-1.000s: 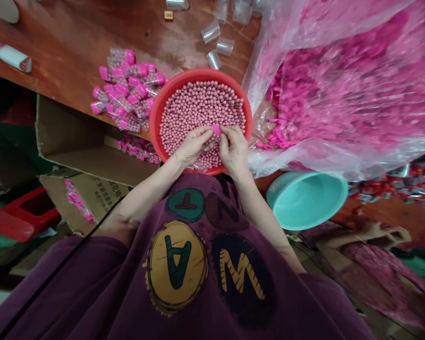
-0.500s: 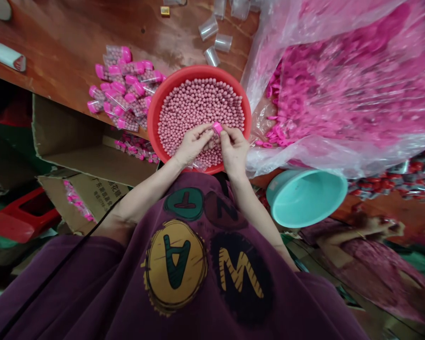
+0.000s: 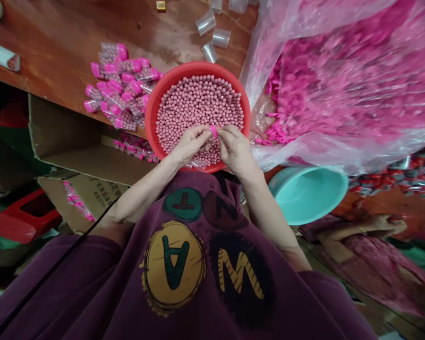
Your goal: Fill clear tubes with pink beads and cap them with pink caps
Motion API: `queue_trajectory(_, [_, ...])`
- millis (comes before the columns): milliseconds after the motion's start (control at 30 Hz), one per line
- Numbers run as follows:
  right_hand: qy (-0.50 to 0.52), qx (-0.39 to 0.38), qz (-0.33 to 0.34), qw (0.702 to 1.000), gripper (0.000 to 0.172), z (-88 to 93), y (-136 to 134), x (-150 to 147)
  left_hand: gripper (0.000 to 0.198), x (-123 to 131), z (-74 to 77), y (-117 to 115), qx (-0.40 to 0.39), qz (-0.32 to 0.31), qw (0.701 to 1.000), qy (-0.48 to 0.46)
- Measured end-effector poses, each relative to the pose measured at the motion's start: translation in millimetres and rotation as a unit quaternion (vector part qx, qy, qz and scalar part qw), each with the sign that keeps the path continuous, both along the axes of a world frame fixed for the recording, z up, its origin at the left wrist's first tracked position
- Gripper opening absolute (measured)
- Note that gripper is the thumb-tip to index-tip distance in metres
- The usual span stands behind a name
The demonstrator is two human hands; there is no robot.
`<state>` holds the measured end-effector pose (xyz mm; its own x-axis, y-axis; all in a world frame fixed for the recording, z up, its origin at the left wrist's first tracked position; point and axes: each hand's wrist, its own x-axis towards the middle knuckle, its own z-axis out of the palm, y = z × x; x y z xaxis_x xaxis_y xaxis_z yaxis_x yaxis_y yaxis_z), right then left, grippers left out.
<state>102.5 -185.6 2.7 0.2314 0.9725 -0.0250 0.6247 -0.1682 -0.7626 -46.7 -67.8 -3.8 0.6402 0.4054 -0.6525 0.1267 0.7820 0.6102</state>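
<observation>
Over a red bowl (image 3: 150,111) of small pink beads (image 3: 198,101), my two hands meet at a bright pink cap (image 3: 213,131). My left hand (image 3: 187,146) is closed around what looks like a small clear jar beneath the cap, mostly hidden by the fingers. The fingertips of my right hand (image 3: 238,150) pinch the cap from the other side. Left of the bowl lies a heap of bead-filled clear jars (image 3: 122,89) with pink caps.
Several empty clear cups (image 3: 206,22) lie behind the bowl. A plastic bag of pink parts (image 3: 340,89) spreads at right, above a turquoise basin (image 3: 308,196). An open cardboard box (image 3: 67,141) stands at left, holding capped jars. A co-worker's arm (image 3: 347,236) shows at lower right.
My right hand has turned at the wrist, its back now facing up more, and its fingers have shifted on the pink cap. The cap appears more edge-on. The view has shifted slightly.
</observation>
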Motion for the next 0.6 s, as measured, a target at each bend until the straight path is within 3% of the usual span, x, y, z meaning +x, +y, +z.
queue_trajectory(133, [0.088,-0.012,0.007,0.996,0.035,2.7,1,7,0.023,-6,-6.4,2,0.022,-0.004,1.000,-0.007])
queue_trajectory(267, [0.223,0.010,-0.144,0.964,0.053,-25.2,-1,-2,0.029,-8,-7.4,6,0.040,-0.003,0.999,-0.003])
queue_trajectory(367, [0.259,-0.004,-0.223,0.940,0.065,-42.2,-1,-11,0.028,-7,-6.8,9,0.070,-0.014,0.997,0.006])
queue_trajectory(433, [0.231,-0.024,-0.220,0.947,0.062,-39.5,0,-16,0.024,-6,-7.1,10,0.079,-0.018,0.997,0.013])
queue_trajectory(533, [0.164,-0.061,-0.140,0.975,0.056,-21.7,2,-25,0.016,-5,-7.8,11,0.094,-0.023,0.995,0.033])
queue_trajectory(600, [0.112,-0.090,-0.085,0.986,0.066,-11.9,4,-32,0.012,-3,-7.5,9,0.101,-0.017,0.994,0.047])
